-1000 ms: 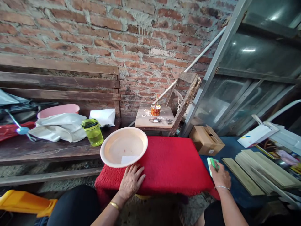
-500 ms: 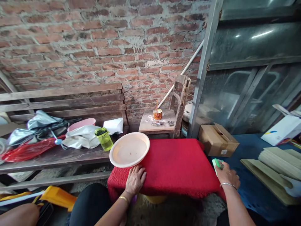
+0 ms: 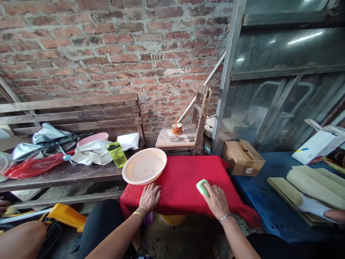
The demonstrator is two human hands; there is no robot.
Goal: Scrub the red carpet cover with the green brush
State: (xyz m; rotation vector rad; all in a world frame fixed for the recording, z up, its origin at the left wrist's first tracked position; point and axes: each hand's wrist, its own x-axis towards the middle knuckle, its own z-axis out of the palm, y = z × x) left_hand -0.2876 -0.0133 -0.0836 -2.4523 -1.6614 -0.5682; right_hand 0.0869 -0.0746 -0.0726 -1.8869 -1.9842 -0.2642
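Note:
A red fuzzy cloth [image 3: 178,187] covers a low table in front of me. My left hand [image 3: 150,197] lies on its near left edge with fingers stretched out, just below the rim of a pale plastic basin [image 3: 126,176]. A small dark speck shows inside the basin, which looks to hold cloudy water. My right hand [image 3: 217,201] grips a small green-and-white scrub brush [image 3: 202,186] over the right half of the cloth. Its underside is hidden, and I cannot tell how firmly it touches the cloth.
A wooden bench [image 3: 81,180] on the left carries a green bottle [image 3: 117,154] and bags. Behind stands a chair [image 3: 172,142] with a tin [image 3: 177,128] and padlocks. At right, a blue table [image 3: 242,187] bears a carton [image 3: 242,158] and boards [image 3: 318,183]; another person's gloved hand [image 3: 315,205] touches them.
My right hand has swung left from the cloth's right end with the brush, now over the cloth. A gloved hand has appeared at the boards. The view has shifted slightly.

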